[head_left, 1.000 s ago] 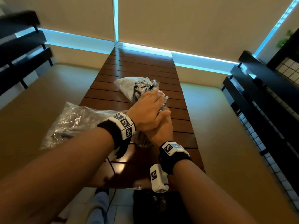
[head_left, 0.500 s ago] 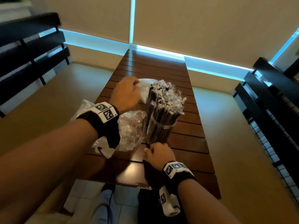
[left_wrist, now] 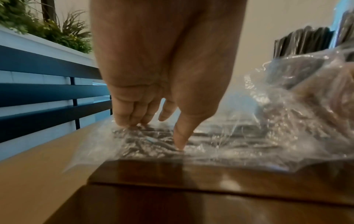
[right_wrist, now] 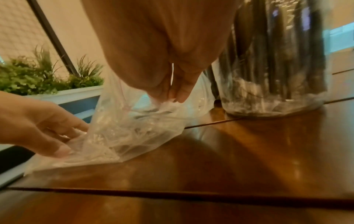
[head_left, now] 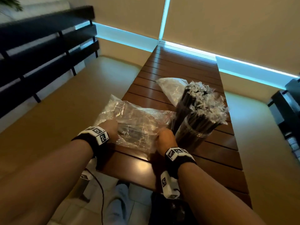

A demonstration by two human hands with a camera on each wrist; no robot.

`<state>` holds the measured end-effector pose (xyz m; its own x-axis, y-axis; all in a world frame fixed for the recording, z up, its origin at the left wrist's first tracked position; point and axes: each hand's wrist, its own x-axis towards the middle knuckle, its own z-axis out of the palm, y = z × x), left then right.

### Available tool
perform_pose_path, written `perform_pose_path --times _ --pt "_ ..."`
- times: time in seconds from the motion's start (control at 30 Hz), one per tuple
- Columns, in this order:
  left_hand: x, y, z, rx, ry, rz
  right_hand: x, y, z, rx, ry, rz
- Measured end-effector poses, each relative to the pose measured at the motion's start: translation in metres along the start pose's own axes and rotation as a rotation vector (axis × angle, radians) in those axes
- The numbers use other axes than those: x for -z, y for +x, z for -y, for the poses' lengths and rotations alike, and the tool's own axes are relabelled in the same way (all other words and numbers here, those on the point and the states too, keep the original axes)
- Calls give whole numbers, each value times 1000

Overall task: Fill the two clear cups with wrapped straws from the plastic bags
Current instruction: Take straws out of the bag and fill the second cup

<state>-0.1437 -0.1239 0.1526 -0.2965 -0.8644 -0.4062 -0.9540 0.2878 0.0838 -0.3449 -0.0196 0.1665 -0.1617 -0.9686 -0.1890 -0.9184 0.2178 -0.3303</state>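
Two clear cups stand at the right of the wooden table [head_left: 178, 65], the near cup [head_left: 193, 137] and a far cup [head_left: 181, 108], both packed with black wrapped straws [head_left: 204, 101]. A clear plastic bag [head_left: 136, 120] with dark straws inside lies flat at the table's near left, overhanging the edge. My left hand [head_left: 112, 127] presses its spread fingers and thumb [left_wrist: 180, 144] down on the bag [left_wrist: 220, 145]. My right hand [head_left: 162, 137] pinches the bag's right edge [right_wrist: 168, 106] just left of the near cup [right_wrist: 273, 75], lifting the film.
A second, crumpled plastic bag [head_left: 172, 88] lies behind the cups. Dark slatted benches [head_left: 40, 51] stand on the left, and another stands at the far right [head_left: 289, 111]. A planter with green plants [right_wrist: 44, 81] sits off to the left. Past the bags the table runs on to the window.
My left hand has come back from the far bag and now presses on the near bag. My right hand moved from the table by the cup's base to the bag's edge.
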Motion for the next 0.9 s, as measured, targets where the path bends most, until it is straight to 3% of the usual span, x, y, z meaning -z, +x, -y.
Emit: perform_pose_path --times 0.13,0.2,0.33,0.37,0.4,0.47,0.53,0.6,0.7,0.73,0.77,0.8,0.9 --pt "-8 0 12 -50 -17 -64 -14 22 10 19 -41 210" --pt "-6 0 17 -45 -34 -57 -32 33 7 154 -229 232" --pt "-3 1 29 -47 -65 -70 -17 20 33 371 -702 -118" --pt "-3 1 31 -58 -68 -77 -8 14 41 428 -721 -260" --pt "-4 1 33 -69 -69 -85 2 8 50 452 -657 -303" --pt "-4 1 35 -89 -54 -97 -6 31 41 328 -572 -105" --pt "-4 2 36 -96 -40 -101 -22 47 31 125 -517 275" --pt "-4 3 35 -89 -44 -107 -25 58 23 131 -536 345" --pt "-6 3 35 -88 -85 -138 23 19 57 3 -323 477" --pt "-8 4 36 -87 -104 -152 60 -12 87 10 -314 513" --pt "-9 4 38 -89 -114 -173 19 20 59 72 -322 528" --pt "-10 3 39 -91 -111 -205 11 36 46 40 -341 557" --pt "-11 1 41 -82 -104 -286 -12 45 21 4 -344 458"
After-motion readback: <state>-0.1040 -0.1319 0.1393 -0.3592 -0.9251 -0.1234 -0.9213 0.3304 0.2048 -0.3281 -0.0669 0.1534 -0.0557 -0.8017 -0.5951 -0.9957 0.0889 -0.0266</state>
